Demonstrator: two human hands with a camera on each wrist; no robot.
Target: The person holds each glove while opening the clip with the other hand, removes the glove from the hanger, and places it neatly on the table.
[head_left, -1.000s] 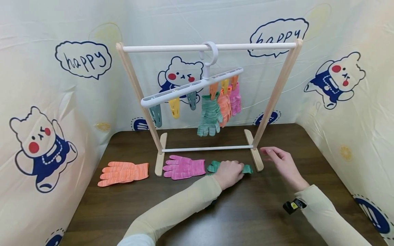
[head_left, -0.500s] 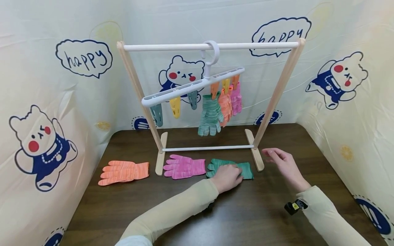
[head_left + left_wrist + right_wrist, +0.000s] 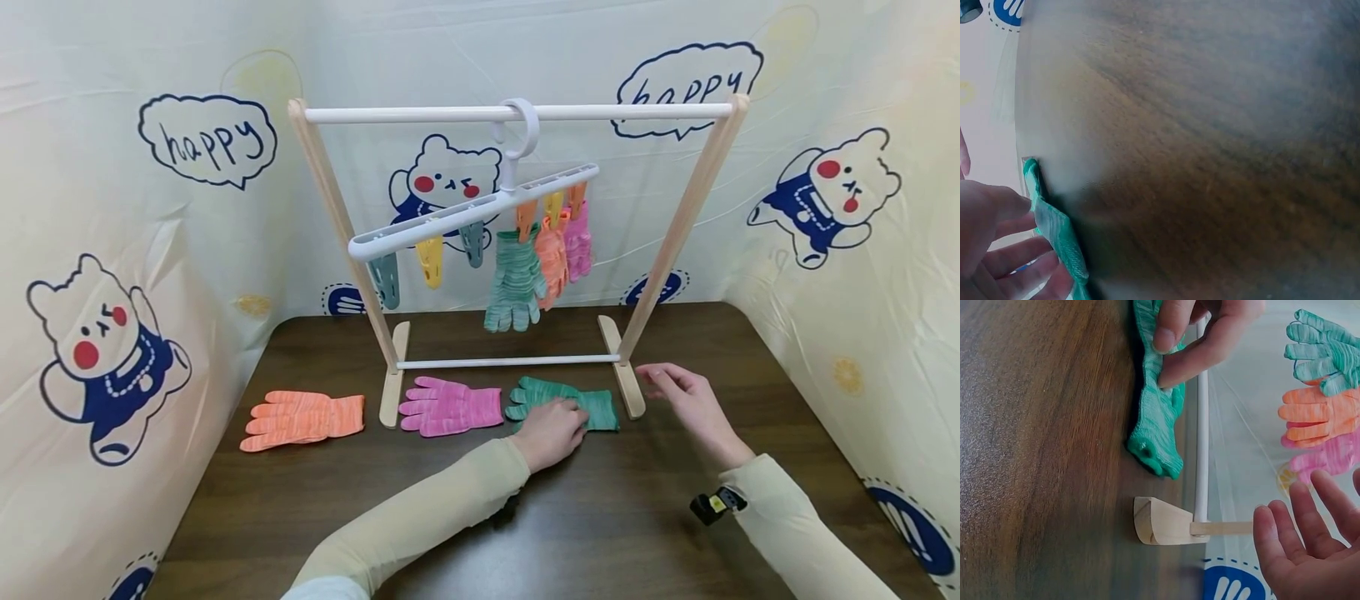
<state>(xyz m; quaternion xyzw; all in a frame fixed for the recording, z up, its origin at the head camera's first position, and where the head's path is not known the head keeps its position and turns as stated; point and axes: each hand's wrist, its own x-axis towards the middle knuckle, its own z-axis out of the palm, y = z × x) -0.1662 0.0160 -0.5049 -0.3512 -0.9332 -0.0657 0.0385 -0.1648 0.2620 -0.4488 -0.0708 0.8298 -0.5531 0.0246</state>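
A green knitted glove [image 3: 602,410] lies flat on the table in front of the rack, its fingers to the left. My left hand [image 3: 551,435] rests on it, thumb and fingertips touching the fabric and spread apart, as the left wrist view also shows. Part of the glove is hidden under that hand. My right hand [image 3: 693,408] hovers beside the rack's right foot with relaxed fingers and nothing in them. To the left of the green glove lie a pink glove [image 3: 452,407] and, farther along, an orange glove [image 3: 303,419].
Behind the gloves stands a rack with a white top rail [image 3: 420,115] and wooden legs. From it hangs a white clip hanger [image 3: 427,231], tilted in view. Its clothespins hold a green glove [image 3: 514,283], an orange glove [image 3: 551,262] and a pink glove [image 3: 578,246]; other clothespins [image 3: 430,262] hang bare.
Under my left hand the green glove has gone from bunched to spread flat, and it has moved slightly away from me. The right hand has hardly moved.
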